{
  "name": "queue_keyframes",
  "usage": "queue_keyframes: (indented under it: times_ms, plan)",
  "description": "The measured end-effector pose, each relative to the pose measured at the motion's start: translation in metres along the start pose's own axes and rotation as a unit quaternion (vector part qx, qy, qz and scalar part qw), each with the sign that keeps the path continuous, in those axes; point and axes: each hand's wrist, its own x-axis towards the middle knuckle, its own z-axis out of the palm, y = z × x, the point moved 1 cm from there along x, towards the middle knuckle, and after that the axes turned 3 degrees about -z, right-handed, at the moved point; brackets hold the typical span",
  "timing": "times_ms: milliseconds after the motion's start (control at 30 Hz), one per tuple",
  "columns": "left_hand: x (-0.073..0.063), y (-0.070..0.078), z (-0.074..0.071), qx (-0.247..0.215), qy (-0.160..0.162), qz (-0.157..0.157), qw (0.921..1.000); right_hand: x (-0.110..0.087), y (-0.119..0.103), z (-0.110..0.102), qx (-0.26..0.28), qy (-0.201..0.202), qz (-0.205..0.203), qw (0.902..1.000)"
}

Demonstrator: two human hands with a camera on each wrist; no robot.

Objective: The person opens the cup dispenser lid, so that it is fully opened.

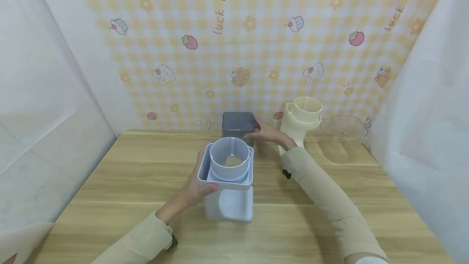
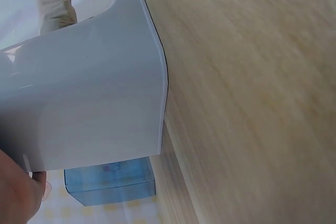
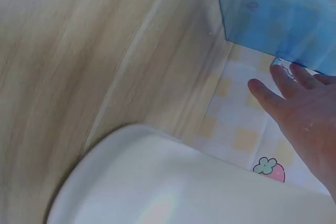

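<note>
A pale blue plastic stand (image 1: pixel 231 205) with a round collar and a square upper rim is on the table, towards the middle. My left hand (image 1: pixel 192 188) holds it by its left side, thumb over the front of the rim. Close behind it stands a translucent dark blue box (image 1: pixel 238 121), also visible in the left wrist view. My right hand (image 1: pixel 269 133) reaches to the right side of that box. In the right wrist view its fingers (image 3: pixel 268 98) are spread and extended beside the blue wall.
A cream stand (image 1: pixel 294 129) of similar shape, with a round collar, is behind my right forearm. Further right is a clear transparent container (image 1: pixel 338 133). A patterned cloth wall (image 1: pixel 256 56) borders the back of the wooden table (image 1: pixel 146 166); white sheets hang at both sides.
</note>
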Motion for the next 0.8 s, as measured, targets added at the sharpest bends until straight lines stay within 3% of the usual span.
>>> queue_keyframes:
  times_ms: [133, 233, 367, 500, 633, 733, 800]
  plan:
    - [0.0, -0.001, -0.001, -0.017, -0.015, -0.002, 0.9997, -0.015, 0.002, 0.004, 0.024, 0.017, -0.003, 0.9996]
    - [0.0, 0.0, -0.002, -0.023, -0.023, -0.009, 0.9994, -0.032, -0.001, 0.008, 0.037, 0.074, 0.001, 0.9966]
    - [0.0, 0.004, -0.007, -0.008, -0.021, -0.014, 0.9997, -0.048, -0.018, 0.019, 0.056, 0.14, -0.032, 0.9881]
    - [-0.002, 0.011, -0.013, 0.007, -0.025, -0.035, 0.999, -0.058, -0.042, 0.026, 0.023, 0.188, -0.065, 0.9798]
    - [-0.005, 0.019, -0.018, 0.017, -0.024, -0.063, 0.9976, -0.064, -0.06, 0.031, -0.027, 0.248, -0.101, 0.9631]
    - [-0.011, 0.026, -0.018, 0.047, -0.008, -0.038, 0.9981, -0.069, -0.071, 0.038, -0.032, 0.249, -0.141, 0.9578]
    - [-0.017, 0.037, -0.015, 0.07, 0.037, -0.025, 0.9965, -0.072, -0.079, 0.044, -0.002, 0.223, -0.158, 0.9619]
